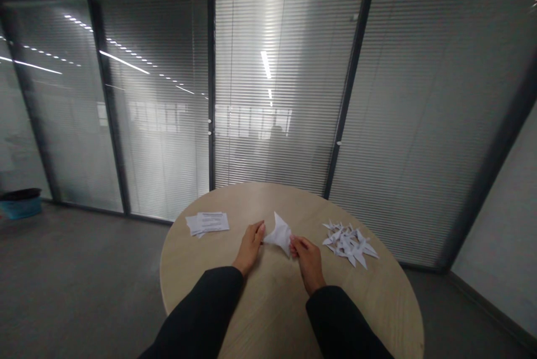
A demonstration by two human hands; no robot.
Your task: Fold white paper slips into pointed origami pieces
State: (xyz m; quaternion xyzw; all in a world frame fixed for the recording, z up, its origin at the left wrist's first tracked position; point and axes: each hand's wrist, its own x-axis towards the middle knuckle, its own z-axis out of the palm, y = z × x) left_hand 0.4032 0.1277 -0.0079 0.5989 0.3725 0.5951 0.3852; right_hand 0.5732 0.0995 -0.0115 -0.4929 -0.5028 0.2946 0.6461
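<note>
Paper (279, 234) between both hands (309, 263) points away, long axis leaning slightly left.

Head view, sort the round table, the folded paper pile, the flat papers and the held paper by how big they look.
1. Round table
2. Folded paper pile
3. Flat papers and held paper: too alike to rank

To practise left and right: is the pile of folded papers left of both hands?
No, the pile of folded papers lies right of the right hand, near the right edge of the table.
</note>
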